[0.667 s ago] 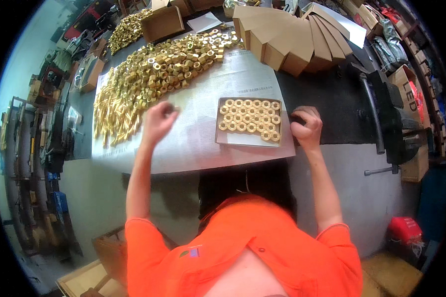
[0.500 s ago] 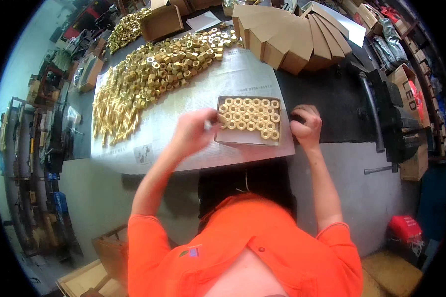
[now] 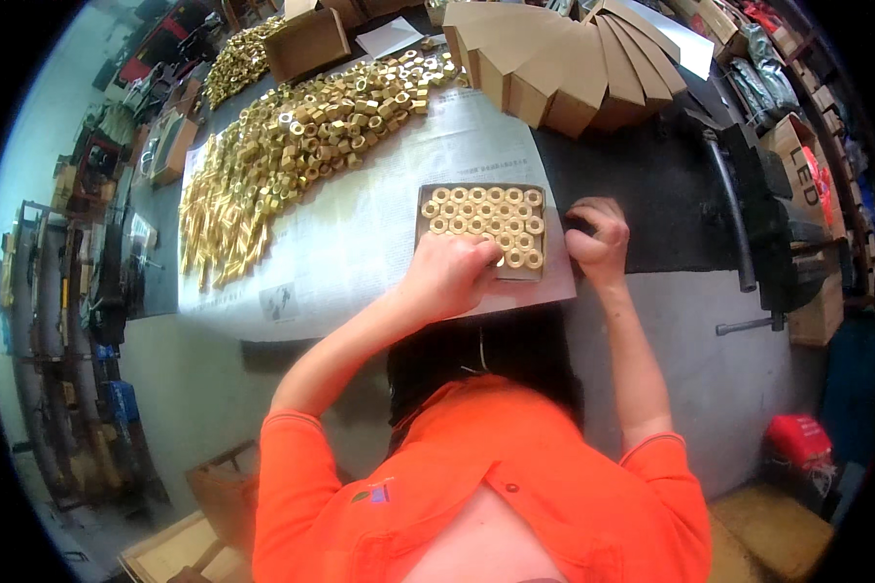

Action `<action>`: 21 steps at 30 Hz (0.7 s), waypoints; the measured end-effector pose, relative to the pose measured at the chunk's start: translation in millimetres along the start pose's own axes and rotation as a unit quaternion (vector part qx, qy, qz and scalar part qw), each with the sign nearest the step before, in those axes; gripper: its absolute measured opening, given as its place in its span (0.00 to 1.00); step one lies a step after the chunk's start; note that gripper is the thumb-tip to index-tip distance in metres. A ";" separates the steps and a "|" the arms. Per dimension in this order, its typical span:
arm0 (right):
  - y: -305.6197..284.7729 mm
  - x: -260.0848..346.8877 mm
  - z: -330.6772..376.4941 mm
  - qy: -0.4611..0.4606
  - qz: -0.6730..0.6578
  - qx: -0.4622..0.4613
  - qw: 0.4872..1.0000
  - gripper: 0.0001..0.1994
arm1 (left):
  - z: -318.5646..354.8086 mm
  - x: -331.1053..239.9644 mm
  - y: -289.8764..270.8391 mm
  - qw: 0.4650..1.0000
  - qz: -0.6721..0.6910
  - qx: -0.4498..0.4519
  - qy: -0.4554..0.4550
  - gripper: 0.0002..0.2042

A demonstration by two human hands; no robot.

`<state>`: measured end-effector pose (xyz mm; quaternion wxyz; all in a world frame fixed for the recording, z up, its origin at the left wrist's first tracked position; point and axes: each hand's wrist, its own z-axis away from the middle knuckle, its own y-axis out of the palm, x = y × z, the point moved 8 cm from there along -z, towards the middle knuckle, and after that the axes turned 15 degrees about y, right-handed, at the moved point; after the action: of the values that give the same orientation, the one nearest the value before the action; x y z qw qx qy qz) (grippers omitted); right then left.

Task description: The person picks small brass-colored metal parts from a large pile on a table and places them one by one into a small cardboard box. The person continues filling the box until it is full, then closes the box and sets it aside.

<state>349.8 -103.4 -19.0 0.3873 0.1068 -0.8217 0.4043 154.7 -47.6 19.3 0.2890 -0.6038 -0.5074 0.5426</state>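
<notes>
We see the left hand (image 3: 449, 274) over the near-left part of the small box (image 3: 421, 216), fingers drawn in narrow and pinched; a nut shows right at the fingertips, but we can't tell if it's gripped. Nuts (image 3: 489, 210) sit in the box in rows, hole up, and the hand hides part of the near side. Box lies on the newspaper (image 3: 360, 233), near its right edge. Right hand (image 3: 600, 239) is just right of the box, fingers curled in; we can't tell whether it holds anything. Brass pile (image 3: 331, 126) spreads over the paper's far left, slender pieces (image 3: 219, 238) at its near end. Beyond, fanned cartons (image 3: 544, 63) and an open tray (image 3: 308, 47); vise (image 3: 763, 219) at right.
</notes>
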 end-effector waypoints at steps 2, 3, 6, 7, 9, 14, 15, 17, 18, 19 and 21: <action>0.2 -0.8 0.1 0.000 0.005 0.001 1.000 0.12 | -0.5 0.1 -0.1 1.000 0.005 -0.012 -0.012 0.07; 1.5 -2.6 0.4 0.001 0.008 0.002 1.000 0.13 | -0.8 0.0 -0.2 1.000 0.007 -0.018 -0.018 0.07; 2.3 -3.6 0.6 -0.002 0.018 0.001 1.000 0.13 | 1.7 1.1 0.5 0.998 0.023 -0.055 -0.030 0.06; 2.4 -3.2 0.9 -0.005 0.021 0.001 1.000 0.13 | 2.1 1.5 0.0 0.997 0.027 -0.060 -0.032 0.06; 2.5 -2.5 0.2 -0.004 0.018 0.000 1.000 0.13 | 3.0 2.4 -1.3 0.996 0.034 -0.073 -0.036 0.06; 4.0 -1.7 0.5 -0.005 0.018 -0.002 1.000 0.12 | 3.3 15.9 7.2 0.992 0.094 -0.036 -0.078 0.06; 3.1 -1.5 0.5 -0.005 0.018 -0.001 1.000 0.12 | 1.8 15.6 7.3 0.992 0.089 -0.019 -0.091 0.07; 1.2 1.3 1.0 -0.005 0.023 0.000 1.000 0.12 | 1.4 13.2 7.0 0.995 0.050 -0.016 -0.079 0.07; 2.3 1.5 1.0 -0.007 0.020 0.001 1.000 0.12 | 1.4 10.6 7.0 0.997 0.026 -0.014 -0.070 0.07; 3.9 1.0 0.4 -0.009 0.017 0.002 1.000 0.12 | 1.7 10.4 9.5 0.997 0.014 -0.006 -0.079 0.07; 3.4 0.7 0.6 -0.004 0.017 0.006 1.000 0.12 | 2.1 6.6 8.0 0.998 0.011 -0.019 -0.066 0.06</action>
<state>347.3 -101.5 -20.8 0.3763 0.0970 -0.8226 0.4151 154.4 -44.5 9.2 0.2371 -0.5778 -0.5289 0.5747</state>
